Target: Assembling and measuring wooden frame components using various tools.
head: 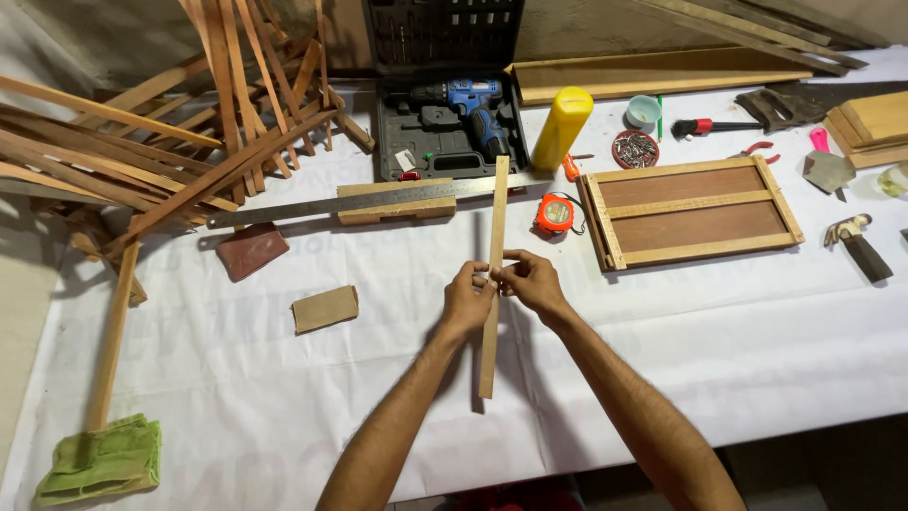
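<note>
Two hands pinch one long thin wooden strip above the white-covered table, held lengthwise away from the person. Left hand grip is clamped on the strip at about its middle, fingers wrapped from the left edge. Right hand grip is also clamped on the strip, fingertips meeting the left hand's at the same spot, so the two hands touch.

Strip as landmark: its far end reaches the long steel ruler and crosses it near the open drill case, which holds a blue cordless drill. Right of the far end stands a yellow bottle, with an orange tape measure just right of the strip. Further right lies a wooden framed panel. Left of the strip: a small wood block under the ruler, a brown cardboard piece, and a dark reddish sanding pad. Far left, a pile of wooden slats. Near left corner, a green cloth.
</note>
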